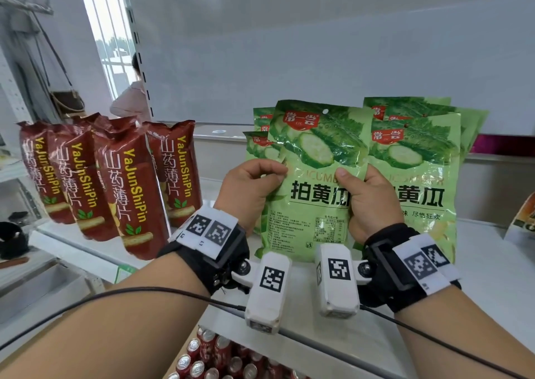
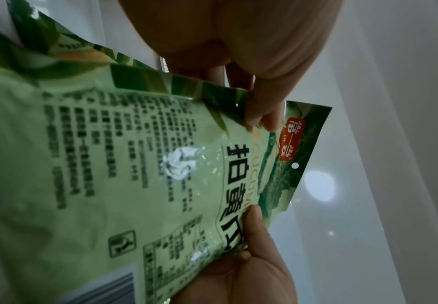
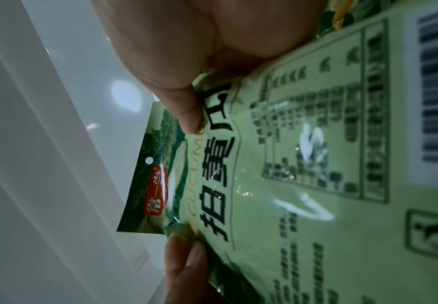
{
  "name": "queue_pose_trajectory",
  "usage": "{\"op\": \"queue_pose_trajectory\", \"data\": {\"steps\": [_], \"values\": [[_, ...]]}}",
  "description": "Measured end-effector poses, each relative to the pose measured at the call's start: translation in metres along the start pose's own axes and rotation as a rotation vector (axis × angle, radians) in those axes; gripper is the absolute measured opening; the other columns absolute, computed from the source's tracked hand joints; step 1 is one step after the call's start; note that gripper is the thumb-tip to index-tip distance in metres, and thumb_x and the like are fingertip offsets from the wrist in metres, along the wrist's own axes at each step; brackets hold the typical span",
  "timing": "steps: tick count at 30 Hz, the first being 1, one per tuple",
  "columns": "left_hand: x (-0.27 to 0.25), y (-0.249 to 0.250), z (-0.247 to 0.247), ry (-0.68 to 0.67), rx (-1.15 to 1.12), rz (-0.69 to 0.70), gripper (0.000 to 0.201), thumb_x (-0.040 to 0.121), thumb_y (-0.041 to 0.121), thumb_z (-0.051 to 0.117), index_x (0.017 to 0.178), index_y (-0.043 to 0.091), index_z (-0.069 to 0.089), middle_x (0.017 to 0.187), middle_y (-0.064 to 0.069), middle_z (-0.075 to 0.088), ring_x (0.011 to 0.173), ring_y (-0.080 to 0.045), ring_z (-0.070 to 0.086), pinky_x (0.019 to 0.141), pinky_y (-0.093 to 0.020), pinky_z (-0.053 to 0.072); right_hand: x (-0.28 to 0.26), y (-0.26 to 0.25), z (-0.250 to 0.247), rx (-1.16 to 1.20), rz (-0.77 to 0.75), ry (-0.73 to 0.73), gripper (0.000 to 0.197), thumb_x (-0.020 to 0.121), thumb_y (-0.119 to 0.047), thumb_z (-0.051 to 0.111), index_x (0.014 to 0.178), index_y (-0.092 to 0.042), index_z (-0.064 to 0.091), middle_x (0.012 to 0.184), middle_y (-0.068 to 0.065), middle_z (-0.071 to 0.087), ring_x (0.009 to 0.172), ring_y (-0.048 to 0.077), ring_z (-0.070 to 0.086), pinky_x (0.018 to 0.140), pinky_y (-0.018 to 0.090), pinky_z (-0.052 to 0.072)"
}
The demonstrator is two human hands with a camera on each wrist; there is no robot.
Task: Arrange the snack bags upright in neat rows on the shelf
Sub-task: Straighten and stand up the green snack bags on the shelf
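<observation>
Between my two hands stands a green cucumber snack bag [image 1: 318, 146], upright and tilted slightly left, over the white shelf [image 1: 480, 280]. My left hand [image 1: 275, 174] pinches its left edge, thumb on the front. On the right edge, my right hand [image 1: 348, 181] grips it the same way. More green bags stand behind it at the left [image 1: 260, 138] and right [image 1: 419, 158]. The left wrist view has the bag [image 2: 108, 164] close up with my left fingertips [image 2: 261, 117] on its edge. In the right wrist view my right thumb [image 3: 189, 111] presses the bag [image 3: 303, 164].
Several red snack bags [image 1: 115, 181] stand leaning in a row on the shelf's left part. Red drink cans [image 1: 208, 358] fill the level below. An orange pack [image 1: 524, 219] lies at the right edge. Another person [image 1: 130, 100] stands far back by the window.
</observation>
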State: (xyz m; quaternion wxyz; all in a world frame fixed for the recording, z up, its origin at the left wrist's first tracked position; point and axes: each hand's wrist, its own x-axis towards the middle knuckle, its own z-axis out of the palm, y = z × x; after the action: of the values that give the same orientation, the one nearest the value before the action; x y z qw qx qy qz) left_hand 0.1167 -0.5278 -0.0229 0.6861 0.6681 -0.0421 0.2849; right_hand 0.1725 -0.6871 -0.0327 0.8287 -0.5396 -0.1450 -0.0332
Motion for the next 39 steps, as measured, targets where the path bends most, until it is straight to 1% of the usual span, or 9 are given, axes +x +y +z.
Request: {"op": "queue_pose_trajectory", "data": {"steps": [6, 15, 17, 21, 25, 28, 32, 35, 39], "values": [[-0.006, 0.005, 0.000, 0.013, -0.020, -0.021, 0.046, 0.085, -0.007, 0.058, 0.060, 0.026, 0.075, 0.067, 0.007, 0.072, 0.063, -0.006, 0.065, 0.062, -0.020, 0.054, -0.003, -0.001, 0.004, 0.004, 0.036, 0.003, 0.022, 0.088, -0.006, 0.060, 0.109, -0.012, 0.063, 0.110, 0.014, 0.068, 0.107, 0.032, 0.062, 0.096, 0.055, 0.046], [-0.004, 0.000, -0.006, -0.033, -0.090, -0.082, 0.032, 0.087, -0.001, 0.053, 0.069, 0.020, 0.069, 0.079, 0.002, 0.069, 0.077, -0.012, 0.064, 0.065, -0.024, 0.052, -0.020, -0.033, -0.020, -0.115, -0.016, 0.198, 0.007, 0.086, -0.013, 0.065, 0.091, -0.017, 0.066, 0.080, 0.000, 0.072, 0.073, 0.021, 0.069, 0.077, 0.046, 0.056], [0.001, -0.005, -0.003, -0.051, -0.075, -0.113, 0.032, 0.088, 0.002, 0.054, 0.068, 0.023, 0.068, 0.082, 0.003, 0.068, 0.080, -0.013, 0.062, 0.067, -0.027, 0.051, -0.026, -0.045, -0.032, -0.197, -0.053, 0.301, 0.006, 0.085, -0.014, 0.066, 0.090, -0.017, 0.065, 0.086, 0.004, 0.069, 0.072, 0.021, 0.067, 0.065, 0.033, 0.053], [0.007, -0.013, 0.001, -0.118, -0.022, -0.157, 0.027, 0.087, 0.004, 0.055, 0.071, 0.023, 0.066, 0.082, 0.001, 0.062, 0.080, -0.014, 0.056, 0.063, -0.025, 0.045, -0.039, -0.067, -0.064, -0.437, -0.126, 0.517, 0.012, 0.088, -0.008, 0.056, 0.095, -0.011, 0.065, 0.066, -0.001, 0.052, 0.033, 0.000, 0.047, 0.034, 0.015, 0.036], [0.012, -0.021, -0.005, -0.136, 0.015, -0.176, 0.022, 0.088, 0.007, 0.056, 0.075, 0.021, 0.065, 0.081, 0.003, 0.063, 0.075, -0.014, 0.053, 0.067, -0.029, 0.046, -0.049, -0.079, -0.098, -0.620, -0.044, 0.709, 0.062, 0.083, -0.031, 0.063, 0.139, -0.014, 0.041, 0.089, 0.005, 0.050, 0.057, 0.009, 0.038, 0.053, 0.028, 0.034], [0.018, -0.028, -0.014, -0.136, 0.059, -0.221, 0.017, 0.089, 0.012, 0.058, 0.077, 0.021, 0.065, 0.077, 0.004, 0.061, 0.070, -0.018, 0.049, 0.072, -0.035, 0.045, -0.055, -0.086, -0.108, -0.787, 0.072, 0.811, 0.083, 0.079, -0.032, 0.070, 0.143, -0.008, 0.024, 0.121, 0.010, 0.050, 0.092, 0.031, 0.055, 0.068, 0.035, 0.041], [0.024, -0.041, -0.029, -0.093, 0.142, -0.222, 0.016, 0.088, 0.016, 0.058, 0.077, 0.026, 0.063, 0.077, 0.007, 0.061, 0.062, -0.012, 0.050, 0.059, -0.025, 0.045, -0.062, -0.082, -0.095, -1.081, 0.187, 0.888, 0.104, 0.076, -0.033, 0.069, 0.148, -0.018, -0.004, 0.148, 0.020, 0.029, 0.132, 0.043, 0.032, 0.103, 0.054, 0.035], [0.026, -0.048, -0.036, -0.041, 0.198, -0.233, 0.016, 0.086, 0.018, 0.059, 0.076, 0.030, 0.060, 0.089, 0.006, 0.065, 0.070, -0.011, 0.055, 0.062, -0.026, 0.045, -0.065, -0.070, -0.066, -1.106, -0.018, 0.917, 0.089, 0.076, -0.025, 0.065, 0.147, -0.017, 0.012, 0.150, 0.015, 0.024, 0.138, 0.036, 0.022, 0.109, 0.055, 0.028], [0.032, -0.056, -0.051, 0.029, 0.299, -0.299, 0.017, 0.083, 0.021, 0.058, 0.094, 0.033, 0.056, 0.121, -0.008, 0.055, 0.104, -0.029, 0.056, 0.091, -0.044, 0.050, -0.058, -0.037, -0.017, -0.862, -0.029, 0.588, 0.046, 0.084, -0.019, 0.064, 0.127, -0.018, 0.047, 0.123, 0.003, 0.052, 0.107, 0.020, 0.052, 0.088, 0.038, 0.046]]}}
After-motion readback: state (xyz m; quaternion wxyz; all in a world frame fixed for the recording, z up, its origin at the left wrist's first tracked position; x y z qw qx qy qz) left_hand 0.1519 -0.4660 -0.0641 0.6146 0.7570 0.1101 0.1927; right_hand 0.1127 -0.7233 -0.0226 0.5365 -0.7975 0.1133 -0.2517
